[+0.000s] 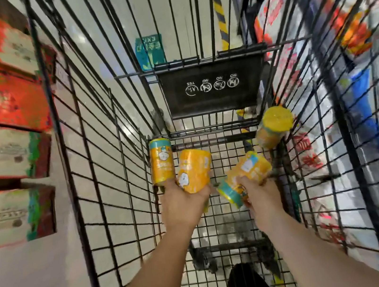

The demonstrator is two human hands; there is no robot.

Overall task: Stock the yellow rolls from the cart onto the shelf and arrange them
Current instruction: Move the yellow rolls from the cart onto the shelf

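Two bare forearms reach down into the black wire cart [213, 97]. Left hand [183, 206] grips two yellow rolls near the cart's left wall: an upright roll [161, 162] and a tilted roll [194, 170]. Right hand [262, 193] clasps a slanted roll [248, 173]. A fourth roll [274, 127] leans in the far right corner.

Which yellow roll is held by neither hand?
The roll leaning on the cart's right wall; the left hand and right hand grip the other rolls.
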